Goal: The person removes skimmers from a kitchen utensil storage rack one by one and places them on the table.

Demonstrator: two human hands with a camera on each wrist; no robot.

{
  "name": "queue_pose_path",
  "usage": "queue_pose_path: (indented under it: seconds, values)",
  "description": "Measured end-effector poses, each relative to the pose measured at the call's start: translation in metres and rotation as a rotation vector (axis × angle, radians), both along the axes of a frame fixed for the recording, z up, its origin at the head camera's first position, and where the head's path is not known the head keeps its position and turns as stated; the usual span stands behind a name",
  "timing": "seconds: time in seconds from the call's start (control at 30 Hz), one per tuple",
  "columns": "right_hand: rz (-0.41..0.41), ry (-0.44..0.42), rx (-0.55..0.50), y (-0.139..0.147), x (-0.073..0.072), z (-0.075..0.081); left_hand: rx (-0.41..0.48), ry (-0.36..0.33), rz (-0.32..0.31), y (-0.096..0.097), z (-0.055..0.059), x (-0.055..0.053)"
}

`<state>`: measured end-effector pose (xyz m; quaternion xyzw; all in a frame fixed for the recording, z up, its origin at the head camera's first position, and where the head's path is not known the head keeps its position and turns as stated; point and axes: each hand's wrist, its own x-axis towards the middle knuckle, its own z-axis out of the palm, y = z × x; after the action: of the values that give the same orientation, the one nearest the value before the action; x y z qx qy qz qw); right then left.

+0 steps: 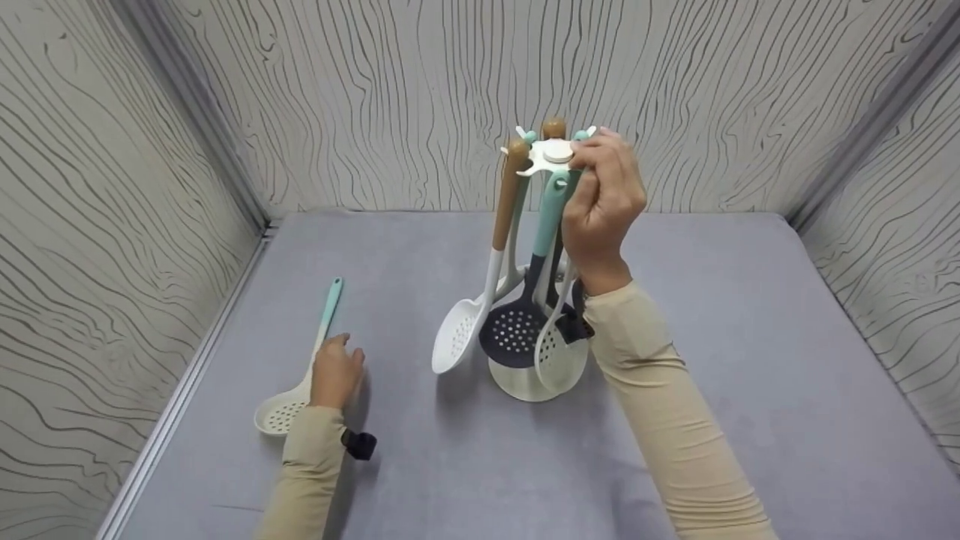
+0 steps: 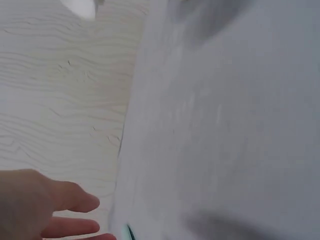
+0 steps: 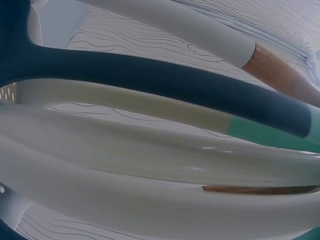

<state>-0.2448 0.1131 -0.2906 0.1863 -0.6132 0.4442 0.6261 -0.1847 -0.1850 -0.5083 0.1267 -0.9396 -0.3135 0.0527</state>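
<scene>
A pale skimmer (image 1: 280, 412) with a teal handle lies on the table at the left. My left hand (image 1: 337, 373) is over its neck, fingers extended and apart; the left wrist view shows the handle tip (image 2: 128, 232) beyond the fingertips. On the right, a utensil rack (image 1: 541, 159) with a white hooked top carries several hanging utensils. My right hand (image 1: 609, 187) grips the rack's top at its right side, curled fingers beside the round knob. Below hang a dark skimmer (image 1: 516, 330), a white slotted spoon (image 1: 456, 337) with a brown handle and a pale skimmer (image 1: 553, 358).
The rack's round pale base (image 1: 525, 384) stands on the grey cloth-covered table (image 1: 720, 360). Wood-patterned panels (image 1: 375, 97) enclose the back and both sides. A metal rail (image 1: 180, 382) runs along the left table edge. Handles fill the right wrist view, among them a dark one (image 3: 165, 82).
</scene>
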Motion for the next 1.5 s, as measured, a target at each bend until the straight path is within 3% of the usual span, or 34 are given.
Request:
queue_pose_path:
  seconds: [0.13, 0.27, 0.5, 0.77, 1.03, 1.23, 1.5]
  values:
    - [0.007, 0.006, -0.001, 0.001, 0.0, 0.001, -0.002, 0.177, -0.067, 0.02, -0.001, 0.006]
    - [0.023, 0.019, -0.01, 0.001, -0.001, 0.0, 0.045, 0.279, -0.114, 0.034, 0.0, 0.014]
    - [0.052, 0.026, -0.045, 0.001, -0.002, -0.002, 0.214, 0.345, -0.111, 0.05, -0.006, 0.032]
    - [0.069, 0.06, -0.039, 0.001, -0.003, 0.0, 0.462, 0.353, -0.07, 0.075, -0.007, 0.056]
    - [0.088, 0.07, -0.065, 0.001, -0.004, -0.001, 0.534, 0.382, -0.072, 0.099, -0.001, 0.08]
    - [0.08, 0.071, -0.065, 0.001, -0.003, -0.001, 0.587, 0.433, -0.066, 0.11, 0.014, 0.083]
    - [0.088, 0.075, -0.08, 0.001, -0.004, -0.001, 0.628, 0.488, -0.126, 0.12, 0.027, 0.073]
